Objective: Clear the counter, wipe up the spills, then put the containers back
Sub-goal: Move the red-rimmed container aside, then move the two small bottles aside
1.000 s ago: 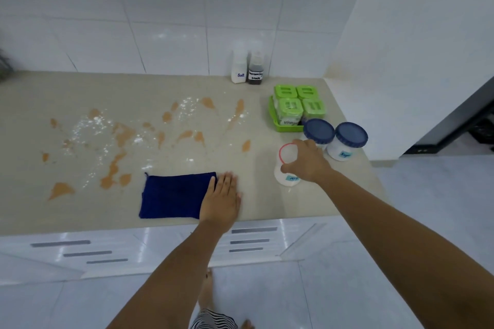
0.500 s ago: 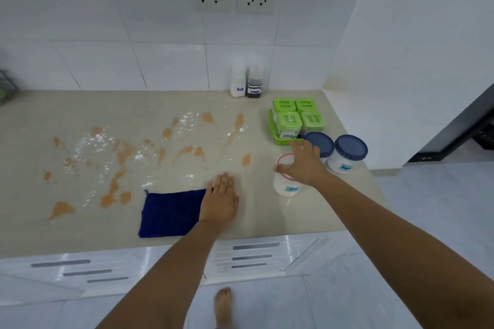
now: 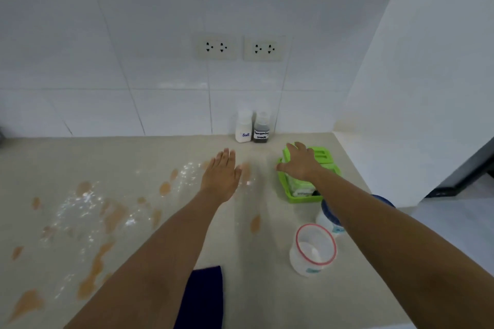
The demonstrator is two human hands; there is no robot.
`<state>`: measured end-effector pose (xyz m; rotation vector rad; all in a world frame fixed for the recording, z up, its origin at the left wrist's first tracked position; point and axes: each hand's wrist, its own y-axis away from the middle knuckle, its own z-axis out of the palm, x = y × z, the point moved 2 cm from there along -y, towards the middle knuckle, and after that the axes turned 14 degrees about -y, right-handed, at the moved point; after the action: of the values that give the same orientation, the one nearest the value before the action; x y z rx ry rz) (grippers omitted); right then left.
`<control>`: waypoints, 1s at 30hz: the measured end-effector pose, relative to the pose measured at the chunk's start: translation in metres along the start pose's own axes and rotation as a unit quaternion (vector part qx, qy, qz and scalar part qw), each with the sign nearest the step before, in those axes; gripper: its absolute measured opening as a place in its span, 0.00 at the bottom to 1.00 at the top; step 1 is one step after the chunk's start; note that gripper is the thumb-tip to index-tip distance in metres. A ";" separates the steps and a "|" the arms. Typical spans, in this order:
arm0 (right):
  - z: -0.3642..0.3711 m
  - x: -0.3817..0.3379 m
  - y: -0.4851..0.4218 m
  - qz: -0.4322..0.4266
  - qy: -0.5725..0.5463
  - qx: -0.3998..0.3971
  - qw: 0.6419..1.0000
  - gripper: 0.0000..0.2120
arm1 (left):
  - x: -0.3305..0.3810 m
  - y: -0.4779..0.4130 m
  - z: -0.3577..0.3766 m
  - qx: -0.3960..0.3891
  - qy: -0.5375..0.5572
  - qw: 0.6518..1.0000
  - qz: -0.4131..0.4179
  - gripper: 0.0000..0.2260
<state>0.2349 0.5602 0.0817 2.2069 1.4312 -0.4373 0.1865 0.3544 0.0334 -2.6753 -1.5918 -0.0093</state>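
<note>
head view: looks down along two bare forearms onto a beige bench (image 3: 267, 291).
near edge: a dark blue cloth (image 3: 204, 296) lies flat, partly hidden by the left forearm.
right of the cloth: an open tub (image 3: 312, 251) with a red rim stands upright, with some white powder inside.
spills: orange patches (image 3: 92, 272) and scattered white powder (image 3: 80, 203) cover the left and middle of the bench.
behind the open tub: a blue-lidded tub (image 3: 330, 215) stands close by, half under the right forearm.
green tray (image 3: 296, 196): holds green-lidded containers (image 3: 322, 155) and sits near the bench's right end.
right hand (image 3: 300, 163): palm down on the containers, fingers spread and nearly straight, gripping nothing.
left hand (image 3: 222, 173): flat, fingers straight and together, over the spills; cannot tell whether it touches the bench.
at the wall: a salt bottle (image 3: 243, 128) and a sauce bottle (image 3: 261, 129) stand side by side below two sockets (image 3: 217, 47).
</note>
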 end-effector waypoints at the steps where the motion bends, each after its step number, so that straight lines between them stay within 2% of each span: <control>1: -0.002 -0.004 -0.011 -0.002 0.000 0.002 1.000 0.40 | -0.003 -0.012 -0.003 -0.001 0.001 1.000 0.001 0.26; 8: -0.011 -0.024 -0.074 0.004 -0.004 0.004 1.000 0.41 | -0.017 -0.087 -0.013 0.005 0.005 1.000 0.016 0.26; 14: -0.016 -0.035 -0.118 0.005 0.010 0.038 0.999 0.42 | -0.014 -0.141 -0.015 -0.001 0.021 0.999 0.025 0.27; 20: -0.013 -0.039 -0.160 0.021 0.013 0.028 0.999 0.42 | -0.013 -0.185 -0.011 -0.001 0.022 1.000 0.019 0.29; 26: -0.003 -0.045 -0.193 0.015 -0.006 0.006 1.000 0.43 | -0.018 -0.213 -0.006 -0.016 0.093 0.995 0.014 0.31; 30: 0.004 -0.049 -0.208 0.011 -0.077 0.005 0.997 0.40 | -0.020 -0.230 0.001 0.005 0.147 0.989 0.003 0.31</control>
<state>0.0250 0.5918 0.0591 2.1441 1.3253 -0.5931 -0.0251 0.4463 0.0373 -2.5248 -1.4878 -0.3745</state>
